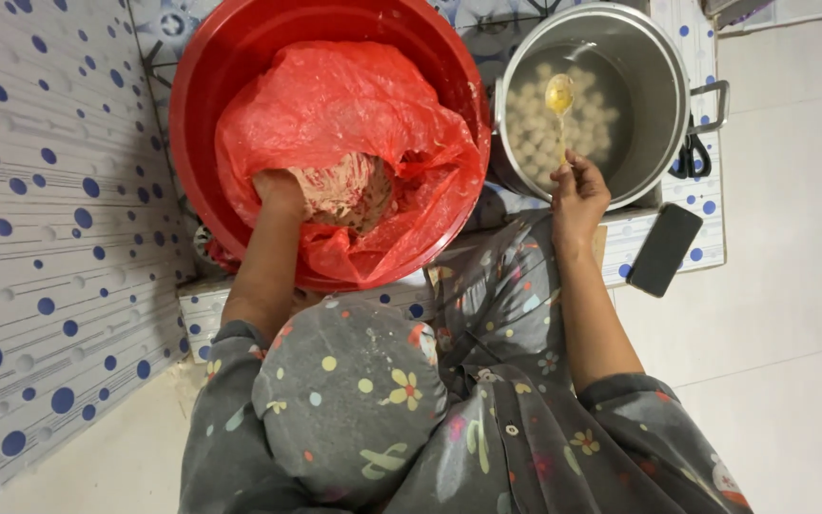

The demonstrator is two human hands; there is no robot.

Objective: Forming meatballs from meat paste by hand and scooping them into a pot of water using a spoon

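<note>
Seen from the head camera: the left hand [281,193] is sunk, fingers closed, into pink meat paste [344,190] inside a red bag [335,105] lining a red basin [240,57]. A spoon [559,100], gripped by the right hand [577,195], is held over a steel pot [649,86] of pale balls [535,128].

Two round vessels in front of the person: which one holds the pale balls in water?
The metal pot at the right, under the spoon in the right hand. The red basin instead holds a red plastic bag of minced mix, where the left hand digs.
</note>
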